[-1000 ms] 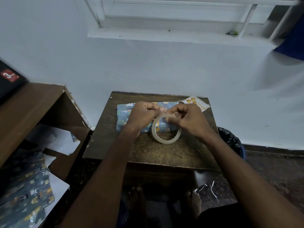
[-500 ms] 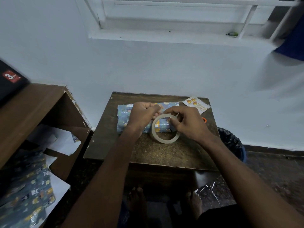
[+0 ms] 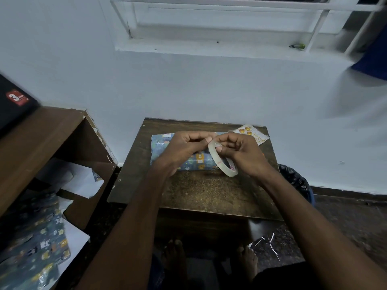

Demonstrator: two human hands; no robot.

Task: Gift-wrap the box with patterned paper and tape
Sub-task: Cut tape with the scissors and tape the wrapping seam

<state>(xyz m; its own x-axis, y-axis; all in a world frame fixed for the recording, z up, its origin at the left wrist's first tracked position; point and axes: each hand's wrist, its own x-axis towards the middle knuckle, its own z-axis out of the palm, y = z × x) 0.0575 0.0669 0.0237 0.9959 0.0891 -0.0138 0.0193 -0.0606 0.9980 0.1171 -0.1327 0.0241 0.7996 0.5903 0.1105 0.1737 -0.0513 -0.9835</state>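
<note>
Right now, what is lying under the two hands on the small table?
The wrapped box lies there, on the table. The left hand and right hand, holding the tape roll, cover its middle.

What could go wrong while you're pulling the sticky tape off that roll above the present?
1. The left hand pinches right at the rim of the tape roll, held by the right hand; a thin clear strip could curl and stick to itself or the fingers.
2. Neither hand holds the wrapped box, so a loose flap, if any, might spring open before taping.
</note>
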